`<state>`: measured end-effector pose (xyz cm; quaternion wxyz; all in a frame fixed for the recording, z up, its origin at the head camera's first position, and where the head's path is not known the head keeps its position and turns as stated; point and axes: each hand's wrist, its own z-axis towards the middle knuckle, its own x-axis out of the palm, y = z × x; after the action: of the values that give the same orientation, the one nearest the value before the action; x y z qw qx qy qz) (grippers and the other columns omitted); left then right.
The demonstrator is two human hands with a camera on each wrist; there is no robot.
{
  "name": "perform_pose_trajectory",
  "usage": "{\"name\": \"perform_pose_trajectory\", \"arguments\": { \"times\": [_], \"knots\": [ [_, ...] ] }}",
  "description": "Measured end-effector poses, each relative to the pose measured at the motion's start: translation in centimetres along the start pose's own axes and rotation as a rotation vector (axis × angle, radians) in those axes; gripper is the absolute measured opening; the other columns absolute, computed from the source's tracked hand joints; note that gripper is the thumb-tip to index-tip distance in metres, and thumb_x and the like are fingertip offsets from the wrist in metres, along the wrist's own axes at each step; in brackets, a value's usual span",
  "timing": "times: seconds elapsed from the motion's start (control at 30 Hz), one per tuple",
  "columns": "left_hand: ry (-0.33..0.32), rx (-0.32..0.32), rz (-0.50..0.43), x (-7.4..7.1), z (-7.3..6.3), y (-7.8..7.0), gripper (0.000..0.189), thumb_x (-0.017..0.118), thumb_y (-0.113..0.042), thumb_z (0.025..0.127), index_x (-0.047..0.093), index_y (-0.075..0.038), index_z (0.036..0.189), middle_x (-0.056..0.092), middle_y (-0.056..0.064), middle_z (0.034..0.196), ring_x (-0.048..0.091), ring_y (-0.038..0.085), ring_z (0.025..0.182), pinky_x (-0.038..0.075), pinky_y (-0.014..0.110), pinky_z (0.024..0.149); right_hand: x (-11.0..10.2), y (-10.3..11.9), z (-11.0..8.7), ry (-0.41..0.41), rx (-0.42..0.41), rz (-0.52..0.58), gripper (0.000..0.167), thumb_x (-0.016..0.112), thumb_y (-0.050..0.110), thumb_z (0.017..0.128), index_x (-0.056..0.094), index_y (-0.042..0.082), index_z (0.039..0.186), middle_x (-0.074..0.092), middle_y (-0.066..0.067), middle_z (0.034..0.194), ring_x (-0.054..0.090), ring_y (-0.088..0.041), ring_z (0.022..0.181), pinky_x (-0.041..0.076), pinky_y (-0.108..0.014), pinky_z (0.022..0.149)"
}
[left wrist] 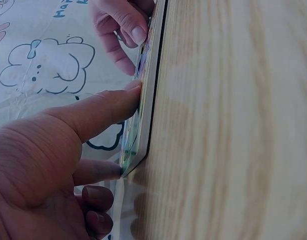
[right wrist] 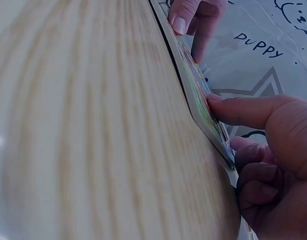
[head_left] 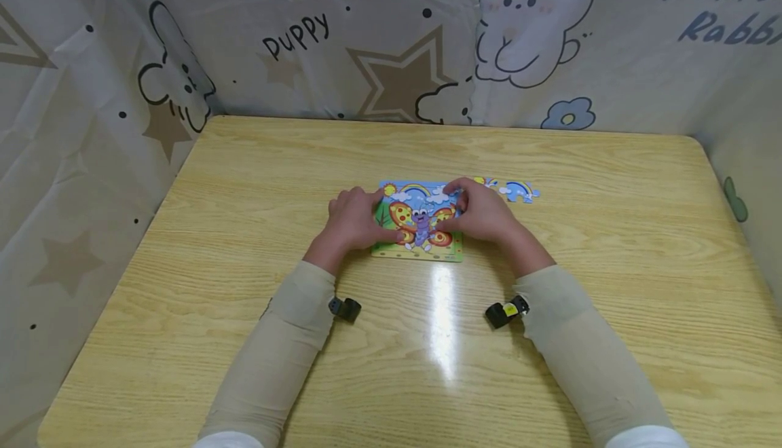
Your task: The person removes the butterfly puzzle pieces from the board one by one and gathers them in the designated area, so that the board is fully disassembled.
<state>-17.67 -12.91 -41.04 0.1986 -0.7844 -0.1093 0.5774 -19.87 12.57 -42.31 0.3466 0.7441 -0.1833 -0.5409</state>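
A jigsaw puzzle (head_left: 420, 224) with a purple-bodied butterfly, a sun and a rainbow lies flat on the wooden table. My left hand (head_left: 354, 218) grips its left side, thumb on the picture and index finger against the edge in the left wrist view. On the right side my right hand (head_left: 485, 212) holds the puzzle the same way, its thumb (right wrist: 231, 109) on the picture and the index finger at the far right part. The lower fingers of both hands are curled. Part of the picture's right side is hidden by the right hand.
A loose blue rainbow piece (head_left: 519, 191) lies right of the puzzle, with another piece (head_left: 487, 181) partly behind the right hand. The table (head_left: 244, 183) meets a printed cloth (head_left: 391, 27) at the back. A black wrist camera (head_left: 345, 309) sits at the left cuff, another (head_left: 506, 312) at the right.
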Motion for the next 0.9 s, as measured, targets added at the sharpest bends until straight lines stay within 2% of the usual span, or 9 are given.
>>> {"name": "perform_pose_trajectory", "arguments": {
  "times": [0.37, 0.9],
  "knots": [
    [0.002, -0.001, 0.005, 0.0, 0.1, 0.0, 0.103, 0.084, -0.060, 0.071, 0.044, -0.013, 0.152, 0.050, 0.012, 0.121, 0.040, 0.030, 0.109, 0.028, 0.046, 0.094, 0.1, 0.0, 0.0, -0.010, 0.005, 0.001, 0.063, 0.091, 0.036, 0.073, 0.060, 0.007, 0.120, 0.052, -0.008, 0.088, 0.048, -0.024, 0.077, 0.036, -0.038, 0.070],
    [0.004, 0.002, 0.023, 0.0, 0.1, 0.0, 0.103, 0.083, -0.061, 0.071, 0.043, -0.013, 0.153, 0.050, 0.012, 0.120, 0.041, 0.030, 0.108, 0.029, 0.045, 0.092, 0.1, 0.0, -1.4, -0.105, -0.030, 0.117, 0.064, 0.091, 0.028, 0.074, 0.059, 0.005, 0.123, 0.045, -0.008, 0.080, 0.041, -0.024, 0.072, 0.034, -0.039, 0.071]
  ]
}}
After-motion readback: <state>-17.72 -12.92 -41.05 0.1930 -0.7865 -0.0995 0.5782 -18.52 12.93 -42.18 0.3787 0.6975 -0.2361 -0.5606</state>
